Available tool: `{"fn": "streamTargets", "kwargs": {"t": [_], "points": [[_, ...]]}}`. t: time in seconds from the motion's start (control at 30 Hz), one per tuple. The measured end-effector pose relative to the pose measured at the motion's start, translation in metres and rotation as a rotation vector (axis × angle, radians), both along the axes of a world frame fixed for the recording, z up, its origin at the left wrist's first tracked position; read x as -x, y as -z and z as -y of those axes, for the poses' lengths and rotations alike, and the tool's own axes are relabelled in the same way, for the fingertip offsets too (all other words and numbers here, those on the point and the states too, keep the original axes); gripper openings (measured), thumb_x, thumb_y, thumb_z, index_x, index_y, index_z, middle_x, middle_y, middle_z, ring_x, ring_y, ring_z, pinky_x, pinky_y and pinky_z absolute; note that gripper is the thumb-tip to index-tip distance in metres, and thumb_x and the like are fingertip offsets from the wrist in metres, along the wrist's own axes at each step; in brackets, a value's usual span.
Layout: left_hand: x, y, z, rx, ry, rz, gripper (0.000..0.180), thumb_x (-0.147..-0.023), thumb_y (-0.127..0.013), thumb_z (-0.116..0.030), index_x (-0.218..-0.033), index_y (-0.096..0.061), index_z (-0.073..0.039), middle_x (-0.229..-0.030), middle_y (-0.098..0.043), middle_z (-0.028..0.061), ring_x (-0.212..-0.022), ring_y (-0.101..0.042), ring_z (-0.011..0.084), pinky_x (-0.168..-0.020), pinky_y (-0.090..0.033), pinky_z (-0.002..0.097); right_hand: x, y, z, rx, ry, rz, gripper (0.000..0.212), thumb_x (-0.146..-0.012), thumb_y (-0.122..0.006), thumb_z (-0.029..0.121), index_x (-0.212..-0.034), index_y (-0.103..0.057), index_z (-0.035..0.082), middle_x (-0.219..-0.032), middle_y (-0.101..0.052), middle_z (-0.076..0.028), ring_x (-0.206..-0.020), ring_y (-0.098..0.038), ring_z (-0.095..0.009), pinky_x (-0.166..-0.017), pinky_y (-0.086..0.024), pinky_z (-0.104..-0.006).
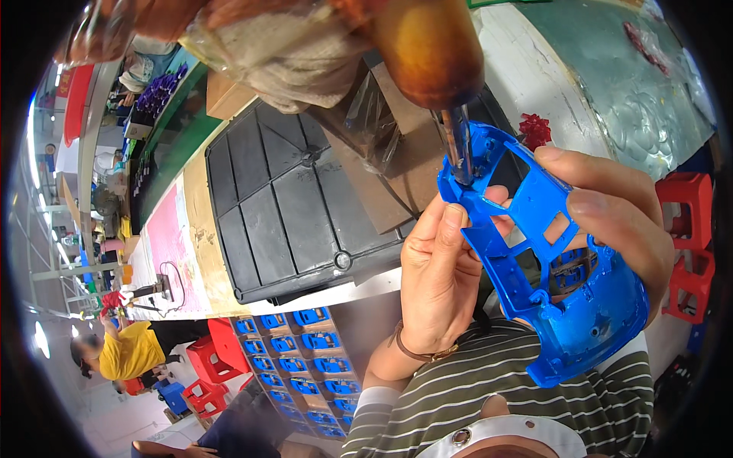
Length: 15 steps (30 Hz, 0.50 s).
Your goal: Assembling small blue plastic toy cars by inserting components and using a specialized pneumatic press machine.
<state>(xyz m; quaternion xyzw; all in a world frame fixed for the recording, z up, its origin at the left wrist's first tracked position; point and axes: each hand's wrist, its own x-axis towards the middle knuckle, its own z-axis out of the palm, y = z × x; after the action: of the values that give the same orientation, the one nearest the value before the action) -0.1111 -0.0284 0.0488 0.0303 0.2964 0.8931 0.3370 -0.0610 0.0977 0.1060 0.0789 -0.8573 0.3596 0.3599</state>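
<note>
A glossy blue plastic toy car body shell, with window cutouts and its hollow inside showing, is held up in front of me. My left hand pinches its left edge between thumb and fingers. Around the far right side of the shell, my right hand is wrapped, fingers bent over the edge. Just above hangs a tool with an amber-brown rounded body, its metal shaft pointing down at the shell's upper left corner. Whether the tip touches the plastic is hard to tell.
A black ribbed plastic lid lies on the bench, with brown cardboard over it. Below is a divided box with several blue shells. Red stools stand at the right. A person in yellow is far left.
</note>
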Motion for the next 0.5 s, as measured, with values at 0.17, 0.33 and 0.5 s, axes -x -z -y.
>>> {"fn": "streamTargets", "kwargs": {"t": [0.17, 0.33, 0.5], "points": [[-0.002, 0.0, 0.002, -0.017, 0.001, 0.033, 0.035, -0.095, -0.047, -0.023, -0.122, -0.048, -0.002, -0.113, -0.059, 0.012, -0.093, -0.06, 0.0154, -0.083, -0.05, 0.0297, 0.002, 0.001, 0.005, 0.097, 0.003, 0.024, 0.032, -0.086, -0.058, 0.016, -0.11, -0.044, -0.001, -0.109, -0.051, -0.03, -0.093, -0.061, -0.031, -0.076, -0.055, -0.0356], [0.005, 0.0, -0.004, -0.023, 0.012, 0.009, 0.034, -0.096, -0.043, -0.023, -0.123, -0.046, -0.002, -0.111, -0.06, 0.0112, -0.094, -0.06, 0.0151, -0.083, -0.05, 0.0294, -0.004, -0.003, -0.014, 0.0, -0.06, 0.161, 0.031, -0.085, -0.059, 0.016, -0.11, -0.046, 0.002, -0.11, -0.053, -0.026, -0.096, -0.06, -0.03, -0.077, -0.054, -0.0359], [0.005, 0.002, -0.005, -0.023, 0.122, 0.037, 0.032, -0.098, -0.039, -0.021, -0.121, -0.047, -0.001, -0.109, -0.06, 0.0101, -0.096, -0.059, 0.0147, -0.084, -0.05, 0.0297, 0.001, 0.008, -0.013, -0.022, 0.026, 0.04, 0.024, -0.082, -0.06, 0.012, -0.104, -0.053, 0.005, -0.109, -0.057, -0.022, -0.094, -0.061, -0.028, -0.075, -0.052, -0.0334]]}}
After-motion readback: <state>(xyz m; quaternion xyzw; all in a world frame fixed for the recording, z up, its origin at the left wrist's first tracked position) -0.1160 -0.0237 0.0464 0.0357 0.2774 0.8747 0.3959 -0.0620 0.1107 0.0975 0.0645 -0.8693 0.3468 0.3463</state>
